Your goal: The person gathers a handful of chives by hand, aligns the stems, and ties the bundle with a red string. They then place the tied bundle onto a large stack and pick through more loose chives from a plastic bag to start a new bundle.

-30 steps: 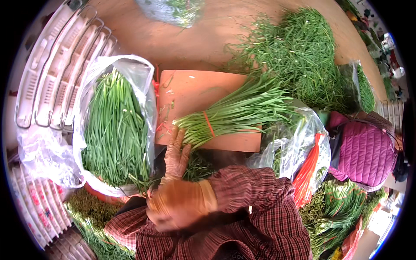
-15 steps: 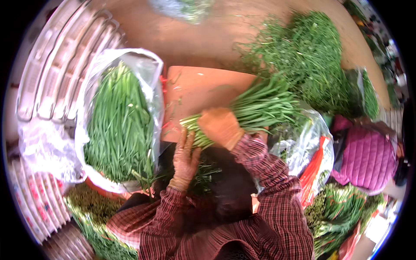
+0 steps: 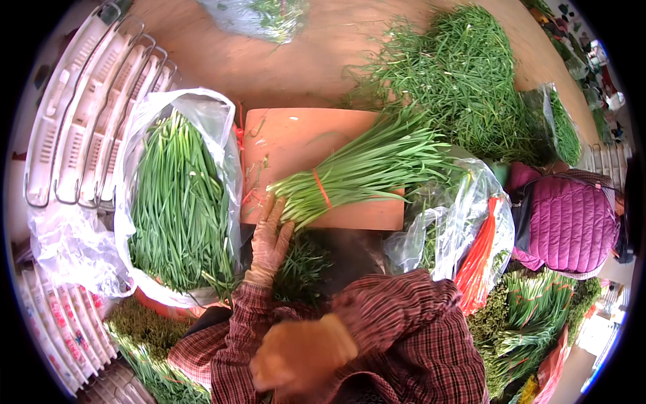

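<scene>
A bunch of garlic chives [image 3: 356, 172], bound by an orange tie [image 3: 321, 188], lies slantwise on an orange board [image 3: 289, 138]. Its pale stalk ends point toward my left hand [image 3: 271, 239], which wears a light glove. The fingers there are stretched out and rest against the stalk ends. Close to my body, away from the bunch, is my right hand [image 3: 303, 353] in an orange glove. Motion smears its fingers, so whether it grips anything does not show. Left of the board, a plastic-lined container [image 3: 245, 158] holds many more chives [image 3: 178, 202].
Loose greens [image 3: 464, 81] are heaped at the far right. Orange strips [image 3: 479, 256] hang over a clear plastic bag [image 3: 437, 232] on the right, near a purple quilted garment [image 3: 572, 222]. White crates [image 3: 87, 114] stand at the left, with crumpled plastic [image 3: 74, 242] below.
My right hand has left the bunch and come back toward my body. The orange tie around the stalks is now uncovered. My left hand stays by the stalk ends.
</scene>
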`<state>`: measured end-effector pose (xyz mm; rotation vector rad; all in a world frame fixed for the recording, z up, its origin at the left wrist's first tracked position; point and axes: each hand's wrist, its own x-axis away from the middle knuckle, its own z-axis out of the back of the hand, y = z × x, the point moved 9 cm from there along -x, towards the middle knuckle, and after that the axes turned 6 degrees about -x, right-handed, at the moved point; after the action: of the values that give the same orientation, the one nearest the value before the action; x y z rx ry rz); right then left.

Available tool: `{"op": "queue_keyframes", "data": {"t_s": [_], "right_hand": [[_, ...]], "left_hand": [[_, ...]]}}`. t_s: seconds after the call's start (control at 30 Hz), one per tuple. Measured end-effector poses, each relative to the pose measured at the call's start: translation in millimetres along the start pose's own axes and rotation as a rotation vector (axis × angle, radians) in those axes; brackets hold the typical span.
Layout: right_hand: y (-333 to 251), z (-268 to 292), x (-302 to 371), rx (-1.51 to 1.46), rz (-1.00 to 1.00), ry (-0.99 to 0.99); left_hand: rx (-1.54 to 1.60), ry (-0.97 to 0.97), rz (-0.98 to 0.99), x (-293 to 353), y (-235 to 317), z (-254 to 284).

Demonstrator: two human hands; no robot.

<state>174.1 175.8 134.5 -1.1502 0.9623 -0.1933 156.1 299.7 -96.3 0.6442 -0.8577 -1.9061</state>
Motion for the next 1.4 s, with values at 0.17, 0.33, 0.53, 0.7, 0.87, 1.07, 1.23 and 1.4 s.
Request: {"op": "queue_keyframes", "data": {"t_s": [0.17, 0.33, 0.53, 0.7, 0.87, 1.07, 1.23, 1.4], "right_hand": [[65.7, 100.8, 86.1, 0.632, -0.41, 0.312], [106.9, 173.1, 175.5, 0.72, -0.822, 0.583], [167.4, 166.9, 226.0, 0.944, -0.991, 0.435], [161.0, 170.2, 224.5, 0.828, -1.064, 0.461], [162.1, 171.8, 241.1, 0.673, -0.967, 0.619], [180.5, 185.8, 243.5, 0.576, -0.778, 0.893], [156.1, 191.6, 181.5, 0.985, -0.701, 0.664], [168.4, 193.6, 150.8, 1.201, -0.583, 0.387]], "left_hand": [[-0.128, 0.03, 0.021, -19.5, 16.1, 30.7], [-0.61, -0.228, -0.091, -48.0, 71.7, -4.1], [-0.907, -0.322, -0.081, -78.9, 46.1, -59.4], [-0.404, -0.541, 0.241, -114.4, 5.2, -29.9], [0.0, -0.644, 0.326, -115.9, -22.0, -32.2], [-0.367, -0.459, 0.255, -113.2, -2.7, -8.1], [-0.75, -0.351, 0.076, -96.6, 37.9, -19.8], [-0.686, -0.443, 0.219, -97.1, 27.7, -31.2]]}}
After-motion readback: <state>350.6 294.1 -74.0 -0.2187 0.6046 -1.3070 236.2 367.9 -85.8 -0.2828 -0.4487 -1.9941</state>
